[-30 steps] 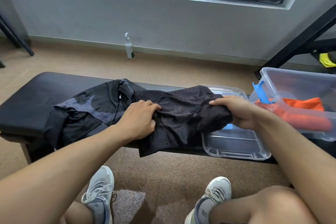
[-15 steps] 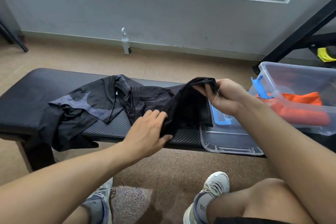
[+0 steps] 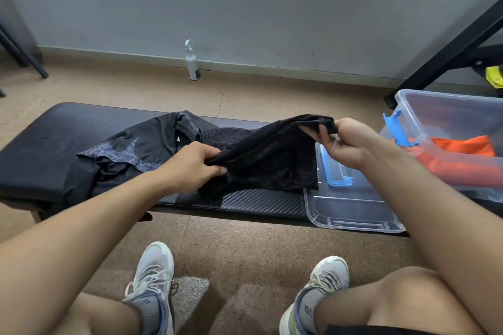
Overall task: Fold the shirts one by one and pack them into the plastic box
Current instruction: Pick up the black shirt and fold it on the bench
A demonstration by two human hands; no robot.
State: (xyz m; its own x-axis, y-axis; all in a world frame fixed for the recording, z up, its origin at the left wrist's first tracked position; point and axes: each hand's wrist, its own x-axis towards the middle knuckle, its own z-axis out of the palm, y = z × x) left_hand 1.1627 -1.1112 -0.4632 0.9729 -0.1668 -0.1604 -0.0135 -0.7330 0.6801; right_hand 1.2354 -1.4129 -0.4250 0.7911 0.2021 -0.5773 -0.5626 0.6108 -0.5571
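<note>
A black mesh shirt (image 3: 268, 160) is stretched between my hands above the black bench (image 3: 40, 149). My left hand (image 3: 194, 168) pinches its lower left edge. My right hand (image 3: 344, 144) grips its upper right corner, lifted a little off the bench. A second black shirt with a grey pattern (image 3: 128, 155) lies crumpled on the bench to the left. The clear plastic box (image 3: 446, 106) stands at the right end with a folded orange shirt (image 3: 462, 155) inside.
The box's clear lid (image 3: 351, 212) with blue clips lies on the bench under my right hand. A white pump bottle (image 3: 192, 66) stands on the floor by the wall. Black metal frame legs (image 3: 446, 54) rise at the far right. My knees and shoes are below.
My right hand has lifted the mesh shirt's corner up and to the right. My left hand let go of its earlier hold and now pinches the shirt's lower left edge, spreading the cloth.
</note>
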